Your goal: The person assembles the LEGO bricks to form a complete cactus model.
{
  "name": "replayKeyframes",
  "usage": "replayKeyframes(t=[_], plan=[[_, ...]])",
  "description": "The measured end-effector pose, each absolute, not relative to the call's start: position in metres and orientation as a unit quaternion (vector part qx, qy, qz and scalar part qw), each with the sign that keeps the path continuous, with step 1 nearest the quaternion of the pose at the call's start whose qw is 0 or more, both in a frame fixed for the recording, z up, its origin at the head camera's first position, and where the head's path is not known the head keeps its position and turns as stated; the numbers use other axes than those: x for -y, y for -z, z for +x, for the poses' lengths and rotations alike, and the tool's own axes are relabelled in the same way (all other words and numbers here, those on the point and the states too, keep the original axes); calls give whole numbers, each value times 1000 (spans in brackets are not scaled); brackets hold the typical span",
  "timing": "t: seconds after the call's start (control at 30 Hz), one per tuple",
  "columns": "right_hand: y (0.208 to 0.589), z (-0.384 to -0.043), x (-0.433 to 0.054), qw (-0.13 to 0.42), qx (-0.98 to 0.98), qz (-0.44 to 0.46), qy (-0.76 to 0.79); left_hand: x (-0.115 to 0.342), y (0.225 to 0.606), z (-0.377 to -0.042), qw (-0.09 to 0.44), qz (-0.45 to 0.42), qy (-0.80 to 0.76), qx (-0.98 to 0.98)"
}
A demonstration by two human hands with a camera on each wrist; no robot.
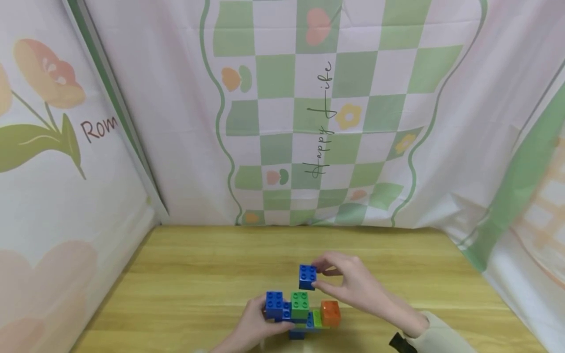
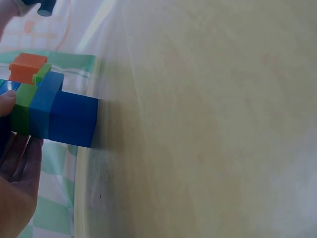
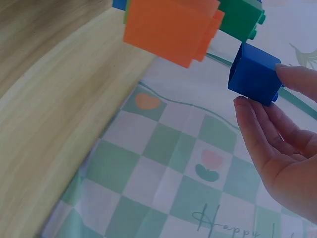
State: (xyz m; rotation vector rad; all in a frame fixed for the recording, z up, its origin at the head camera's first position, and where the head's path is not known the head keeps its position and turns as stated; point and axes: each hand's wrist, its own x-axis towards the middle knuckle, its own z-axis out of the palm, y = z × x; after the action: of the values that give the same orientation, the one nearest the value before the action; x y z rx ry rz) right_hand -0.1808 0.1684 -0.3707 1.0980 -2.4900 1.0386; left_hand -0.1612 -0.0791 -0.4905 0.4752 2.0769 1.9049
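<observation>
On the wooden table [image 1: 185,274], the left hand [image 1: 249,328] grips the brick assembly [image 1: 302,311] of blue, green and orange blocks from its left side. Just above the assembly's green block, the right hand [image 1: 357,284] pinches a single blue brick [image 1: 307,277] between thumb and fingers.

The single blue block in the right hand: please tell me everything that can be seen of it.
The blue block is a small square toy brick of glossy plastic with four round studs on top. The right hand pinches it by its sides between thumb and fingers, in the air, roughly level. It sits just above and behind the block stack that the left hand holds on the wooden table, and it touches no other brick.
</observation>
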Motion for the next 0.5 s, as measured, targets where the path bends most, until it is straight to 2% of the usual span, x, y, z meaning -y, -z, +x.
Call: replayKeyframes(t=[0.33, 0.5], plan=[[360, -169, -165, 109, 840, 394, -357, 80, 490, -160, 127, 171, -653, -726], [357, -163, -162, 75, 840, 388, -371, 80, 491, -161, 125, 171, -657, -723]])
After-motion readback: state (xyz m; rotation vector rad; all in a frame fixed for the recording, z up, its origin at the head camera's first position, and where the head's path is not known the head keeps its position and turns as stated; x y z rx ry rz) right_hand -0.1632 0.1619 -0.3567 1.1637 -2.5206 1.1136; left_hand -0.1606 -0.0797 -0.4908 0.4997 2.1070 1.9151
